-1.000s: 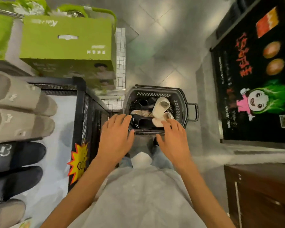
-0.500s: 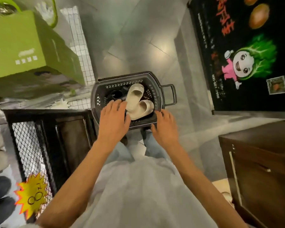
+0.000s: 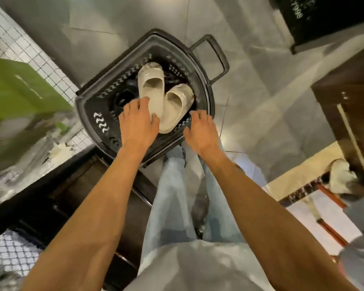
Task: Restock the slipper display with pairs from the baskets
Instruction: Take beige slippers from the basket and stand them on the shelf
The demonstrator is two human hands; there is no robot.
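Left hand [image 3: 138,122] spread open, empty, at the beige slippers' [image 3: 156,91] near edge; right hand [image 3: 201,131] loose, empty, over the basket's [image 3: 86,106] near rim. Slippers lay inside basket, between hands. Floor [image 3: 250,91] lay open right of right hand.

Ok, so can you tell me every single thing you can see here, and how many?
basket: one, black, on the floor in front of the person
slippers: two, beige, side by side in the basket
dark shapes: count unclear, black, under the slippers
display stand: one, black with mesh, lower left
box: one, green, left
wire grid: one, white, upper left
cabinet: one, dark brown, right
poster: one, black, top right
floor: grey tiles
jeans: light blue, person's legs
shirt: grey, bottom
left hand: fingers spread, at the heel of a slipper
right hand: open, at the basket's near rim
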